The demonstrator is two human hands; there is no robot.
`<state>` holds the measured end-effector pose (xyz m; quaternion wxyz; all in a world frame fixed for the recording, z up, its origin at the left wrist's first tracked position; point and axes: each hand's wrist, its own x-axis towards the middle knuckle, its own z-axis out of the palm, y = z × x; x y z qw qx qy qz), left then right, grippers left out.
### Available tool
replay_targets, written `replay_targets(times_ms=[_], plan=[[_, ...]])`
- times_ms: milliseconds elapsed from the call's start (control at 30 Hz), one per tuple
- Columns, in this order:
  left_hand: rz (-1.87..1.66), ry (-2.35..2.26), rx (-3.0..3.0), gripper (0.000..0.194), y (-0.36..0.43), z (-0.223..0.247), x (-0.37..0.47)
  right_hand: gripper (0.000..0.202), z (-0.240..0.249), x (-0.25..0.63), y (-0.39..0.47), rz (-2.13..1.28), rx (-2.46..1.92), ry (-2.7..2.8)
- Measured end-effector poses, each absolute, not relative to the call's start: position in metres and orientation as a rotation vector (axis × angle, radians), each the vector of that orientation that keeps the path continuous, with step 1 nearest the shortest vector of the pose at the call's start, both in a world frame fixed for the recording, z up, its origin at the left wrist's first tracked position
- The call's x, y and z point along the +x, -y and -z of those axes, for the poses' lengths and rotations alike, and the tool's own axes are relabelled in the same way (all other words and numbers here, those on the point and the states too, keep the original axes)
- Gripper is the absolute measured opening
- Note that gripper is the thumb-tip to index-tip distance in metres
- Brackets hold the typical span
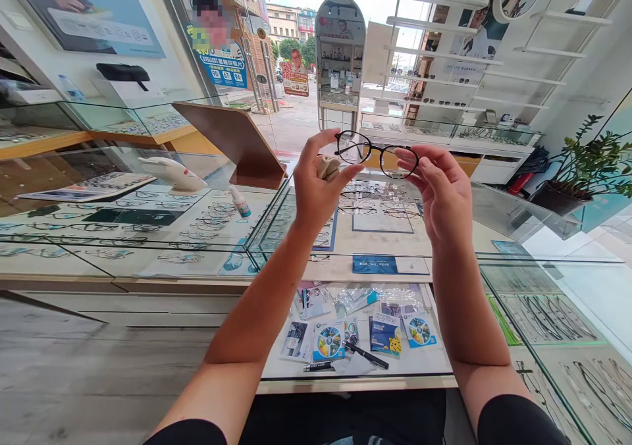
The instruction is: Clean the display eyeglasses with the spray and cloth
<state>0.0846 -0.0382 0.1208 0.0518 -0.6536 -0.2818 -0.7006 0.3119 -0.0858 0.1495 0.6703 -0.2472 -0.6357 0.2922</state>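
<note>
You hold dark, round glasses (376,148) above the bench (326,272), tipped slightly down toward your right. The fingers of your left hand (317,191) part just enough to span one rim between index and thumb, a pale cloth (328,167) bunched inside; those of your right hand (444,191) pinch the opposite rim. Below, leaflets (328,341) and a blue card (374,264) carry print too small to read; outside, a blue sign (224,68) shows blurred white lettering. The bench's near edge runs close to your body. Open air surrounds the glasses; a brown panel (232,129) slants leftward, a plant (592,162) stands well right.
</note>
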Motion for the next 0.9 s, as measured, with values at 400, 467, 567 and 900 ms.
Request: replay_targets(times_ms=[400, 467, 567, 900], plan=[[1.777, 0.754, -2.195, 0.069, 0.077, -0.15, 0.078, 0.01, -0.153, 0.317, 0.087, -0.257, -0.674, 1.769], [1.805, 0.759, -2.248, 0.068, 0.079, -0.152, 0.078, 0.009, -0.153, 0.319, 0.085, -0.311, -0.655, 1.79], [1.825, 0.806, -2.331, 0.065, 0.08, -0.151, 0.077, 0.008, -0.151, 0.323, 0.081, -0.413, -0.616, 1.826], [1.859, 0.762, -2.437, 0.067, 0.072, -0.141, 0.078, 0.022, -0.148, 0.325, 0.071, -0.944, -0.566, 1.777]])
